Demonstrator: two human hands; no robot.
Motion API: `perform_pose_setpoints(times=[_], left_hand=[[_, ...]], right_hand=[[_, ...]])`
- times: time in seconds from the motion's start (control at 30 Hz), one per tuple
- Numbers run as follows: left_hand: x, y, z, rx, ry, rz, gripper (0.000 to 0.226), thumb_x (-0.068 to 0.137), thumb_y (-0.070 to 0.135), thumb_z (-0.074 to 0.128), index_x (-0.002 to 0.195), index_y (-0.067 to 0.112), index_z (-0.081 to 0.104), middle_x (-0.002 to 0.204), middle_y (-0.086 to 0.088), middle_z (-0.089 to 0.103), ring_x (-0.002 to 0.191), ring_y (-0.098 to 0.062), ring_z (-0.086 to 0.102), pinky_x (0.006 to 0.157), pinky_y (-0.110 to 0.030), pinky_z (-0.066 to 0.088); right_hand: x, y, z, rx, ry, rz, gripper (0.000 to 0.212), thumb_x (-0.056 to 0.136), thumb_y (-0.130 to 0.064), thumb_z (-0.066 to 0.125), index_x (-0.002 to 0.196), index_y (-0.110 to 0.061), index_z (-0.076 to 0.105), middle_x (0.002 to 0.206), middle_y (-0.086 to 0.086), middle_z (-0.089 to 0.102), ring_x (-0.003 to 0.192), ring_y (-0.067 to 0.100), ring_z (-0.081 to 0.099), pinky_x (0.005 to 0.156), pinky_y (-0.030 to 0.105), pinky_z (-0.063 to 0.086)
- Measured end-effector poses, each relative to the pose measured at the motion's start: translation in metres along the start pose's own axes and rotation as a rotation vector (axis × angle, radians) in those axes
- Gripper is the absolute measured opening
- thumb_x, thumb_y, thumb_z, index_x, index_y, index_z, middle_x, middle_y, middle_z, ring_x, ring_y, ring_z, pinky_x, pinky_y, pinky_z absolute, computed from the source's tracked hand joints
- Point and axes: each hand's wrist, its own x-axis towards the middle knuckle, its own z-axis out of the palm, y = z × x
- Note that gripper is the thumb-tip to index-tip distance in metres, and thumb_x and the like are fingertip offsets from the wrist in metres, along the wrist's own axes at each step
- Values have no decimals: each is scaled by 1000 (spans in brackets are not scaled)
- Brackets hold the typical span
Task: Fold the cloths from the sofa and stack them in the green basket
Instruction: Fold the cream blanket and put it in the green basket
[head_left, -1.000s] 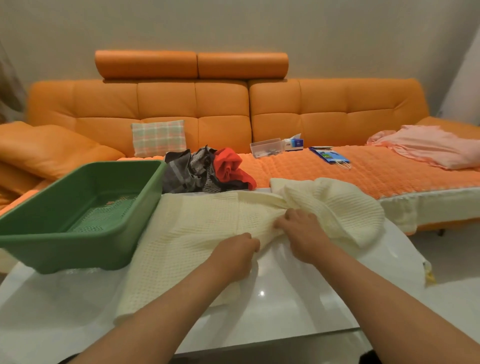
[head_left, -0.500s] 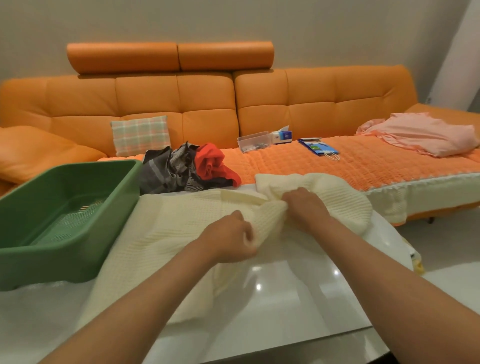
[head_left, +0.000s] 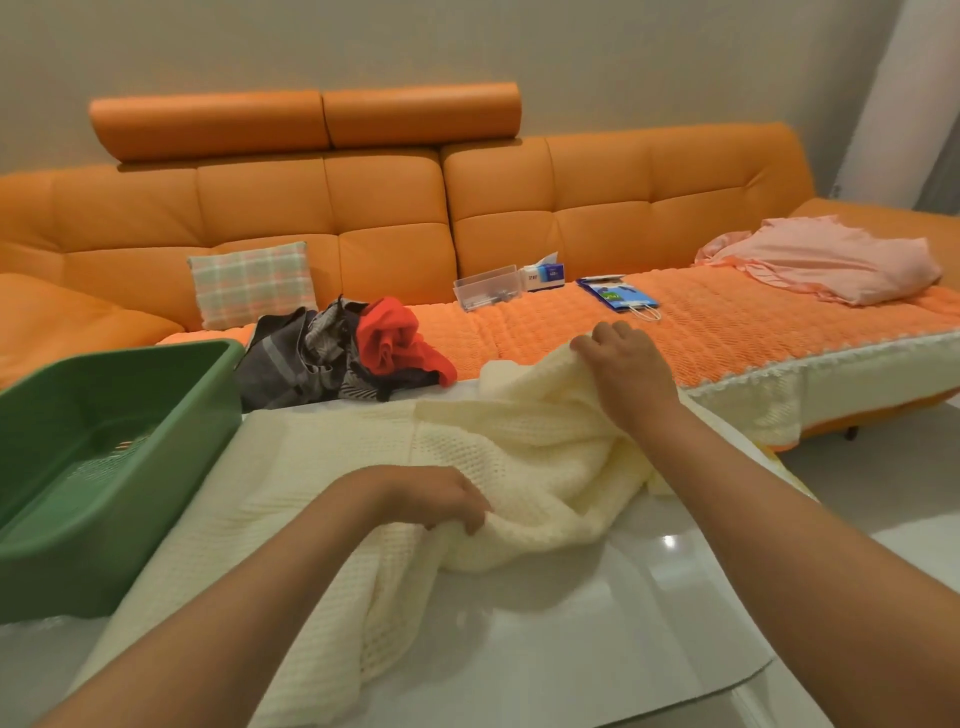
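STEP: first fold under way | cream cloth (head_left: 493, 467) lies across the white table (head_left: 571, 649), centre | left hand (head_left: 436, 496) pinches its near edge, 6 o'clock | right hand (head_left: 623, 364) grips a bunched corner, 1 o'clock | green basket (head_left: 78, 571) at 9 o'clock, no cloth inside | NEXT: probably pull it taut, then bring the corners together.

basket (head_left: 93, 467) left of cloth (head_left: 493, 467) on table (head_left: 597, 649), sofa (head_left: 363, 218) behind.

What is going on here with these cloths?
A person is handling a cream waffle-knit cloth on the white table. The left hand grips its near edge and the right hand grips a bunched part farther back. The green basket beside it shows no cloth inside. A red cloth and grey garments lie heaped on the orange sofa.
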Motion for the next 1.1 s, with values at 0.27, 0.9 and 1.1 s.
perform_pose_setpoints(times=[0.27,0.9,1.1], left_hand=[[75,19,-26,441,761,93,38,97,33,54,134,28,51,139,9,46,107,-18,60,83,-38,51],[152,-23,-88,-43,722,-111,66,94,30,63,149,12,32,148,-10,40,133,-31,43,101,-37,41],[115,-5,-56,146,760,49,72,96,23,61,155,33,21,165,-4,-7,137,-26,42,99,-37,47]], right_hand=[[5,-19,5,124,61,-259,46,82,-11,53,127,-19,60,131,11,57,119,29,50,96,44,40],[54,-26,72,193,-181,-111,15,92,-9,57,105,-12,63,101,7,57,85,25,58,64,35,42],[27,-15,56,481,-492,56,54,100,-7,39,150,-26,41,152,2,45,137,25,43,113,37,33]])
